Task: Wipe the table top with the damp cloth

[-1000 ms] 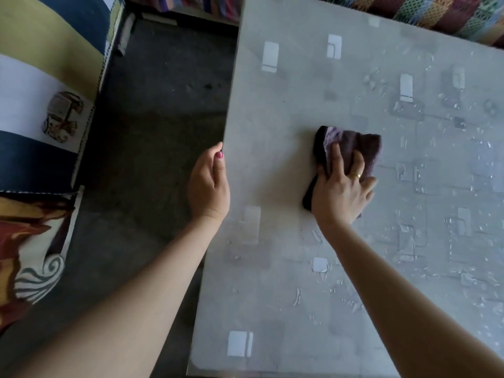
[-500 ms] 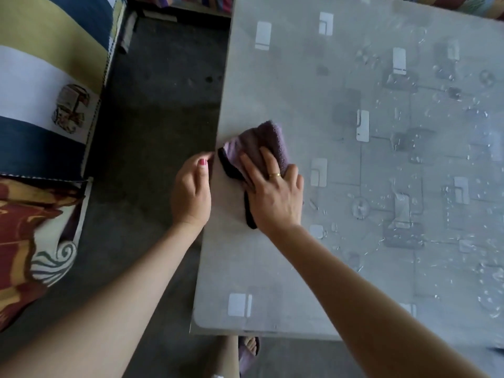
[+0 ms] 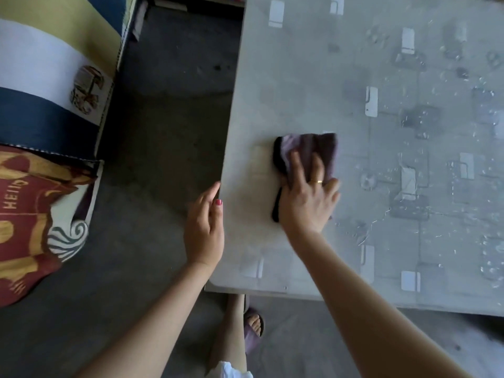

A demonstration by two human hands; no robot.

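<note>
A grey table top (image 3: 300, 77) with pale rectangle patterns fills the right side. Water drops and streaks cover its right part; the strip along its left edge looks dry. A purple damp cloth (image 3: 313, 148) with a dark edge lies near the table's left edge. My right hand (image 3: 308, 197) presses flat on the cloth, fingers spread over it, a ring on one finger. My left hand (image 3: 204, 230) rests at the table's left edge, fingers together and holding nothing.
A dark concrete floor (image 3: 163, 132) lies left of the table. A striped cushion (image 3: 41, 77) and a red and gold patterned fabric (image 3: 24, 214) sit at the far left. My foot in a sandal (image 3: 252, 327) stands below the table's near edge.
The cloth under my right hand swept left to the table's edge beside my left hand, then moved back right onto the table. My left hand stayed at the edge.
</note>
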